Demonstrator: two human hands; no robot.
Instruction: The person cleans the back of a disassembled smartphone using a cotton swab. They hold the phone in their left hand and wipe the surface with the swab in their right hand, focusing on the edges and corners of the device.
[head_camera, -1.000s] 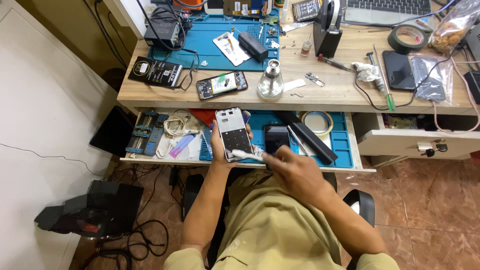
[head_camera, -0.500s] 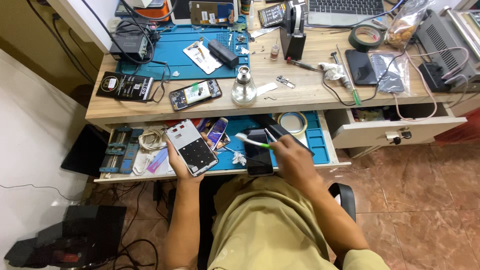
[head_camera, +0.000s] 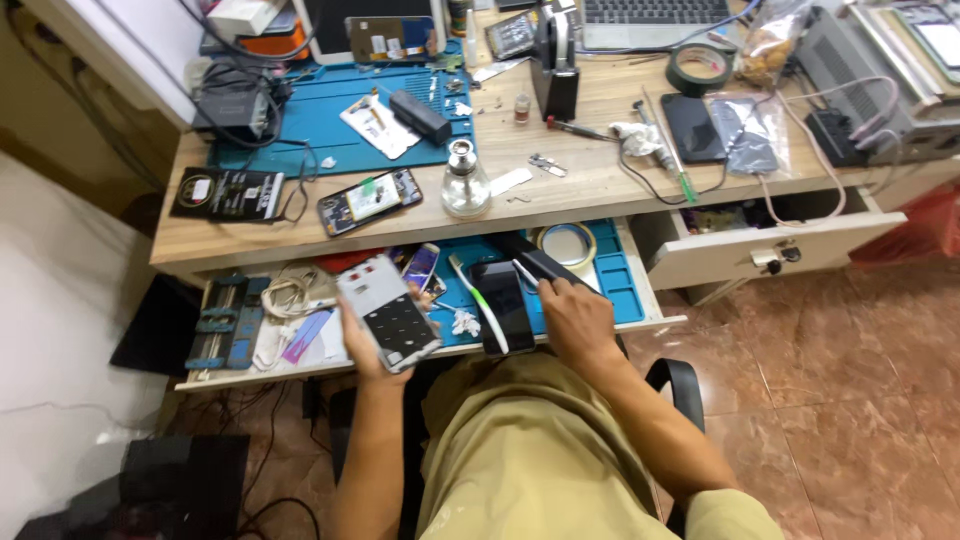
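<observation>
The left hand (head_camera: 365, 335) is closed around an opened phone housing (head_camera: 390, 315), a flat, rounded-corner shell of pale metal with a dark perforated panel on its exposed face. The housing is held tilted above the front edge of the pull-out tray (head_camera: 620, 290), over its middle-left part.

The right hand (head_camera: 575, 315) rests at the tray's front edge, right of centre. Its fingers pinch the near end of a slim white rod-like tool (head_camera: 525, 272); the exact grip cannot be resolved. Just left of that hand, a glossy black phone (head_camera: 503, 303) lies flat on the tray's blue mat, with a white and green toothbrush (head_camera: 476, 298) lying along its left edge. A crumpled white wad (head_camera: 465, 322) lies between phone and housing.

Judged state of work: disassembly is well advanced, since the housing is bare and separate from the glossy black unit. Cleaning or refitting appears to remain; no reassembled device is visible.

At the tray's rear edge sit a roll of pale tape (head_camera: 566, 243) and a long black bar-shaped tool (head_camera: 545, 262). The tray's left end carries coiled cream cable (head_camera: 290, 290).

On the wooden desktop (head_camera: 600, 180), near its front edge, stand a clear glass burner bottle (head_camera: 465, 180) and another opened phone (head_camera: 370, 200) with exposed circuitry. A blue silicone work mat (head_camera: 300, 130) covers the rear-left area. An open drawer (head_camera: 770, 255) projects below the right front edge.
</observation>
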